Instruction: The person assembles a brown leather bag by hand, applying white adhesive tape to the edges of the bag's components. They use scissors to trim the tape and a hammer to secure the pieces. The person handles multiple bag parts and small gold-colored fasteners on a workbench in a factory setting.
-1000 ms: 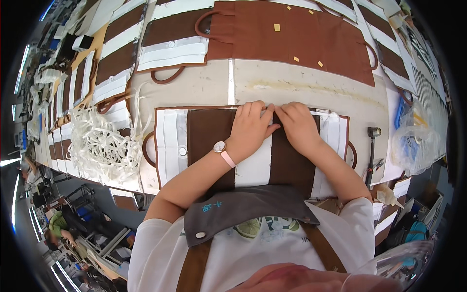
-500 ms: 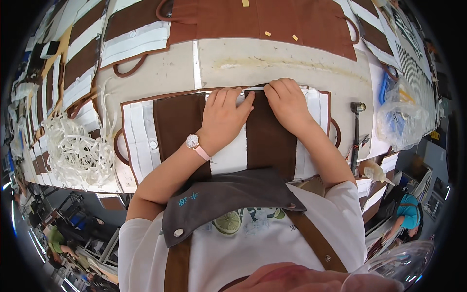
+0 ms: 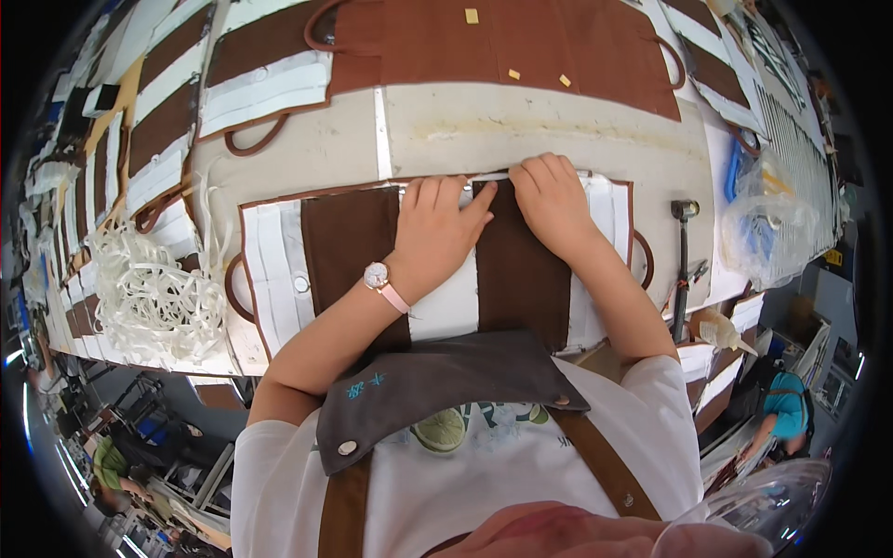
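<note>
A brown-and-white striped fabric panel (image 3: 344,242) with brown piping lies flat on the worktable (image 3: 558,130) in front of me. My left hand (image 3: 435,232), a pink-strapped watch on its wrist, presses flat on the panel's middle near the top edge. My right hand (image 3: 551,203) presses down beside it on a brown stripe, fingertips at the top edge. A narrow white strip (image 3: 493,176) runs along that edge under the fingertips of both hands. Neither hand grips anything.
A large brown fabric piece (image 3: 484,46) with small yellow tags lies farther back. A heap of white cord (image 3: 153,298) sits at the left. A hammer (image 3: 682,260) lies to the right, a clear plastic bag (image 3: 767,232) beyond it. More striped panels (image 3: 260,84) line the left.
Both hands have stayed pressed on the panel's top edge; the camera view has shifted, so the panel and hands sit a little differently in the picture. The fingers have spread slightly.
</note>
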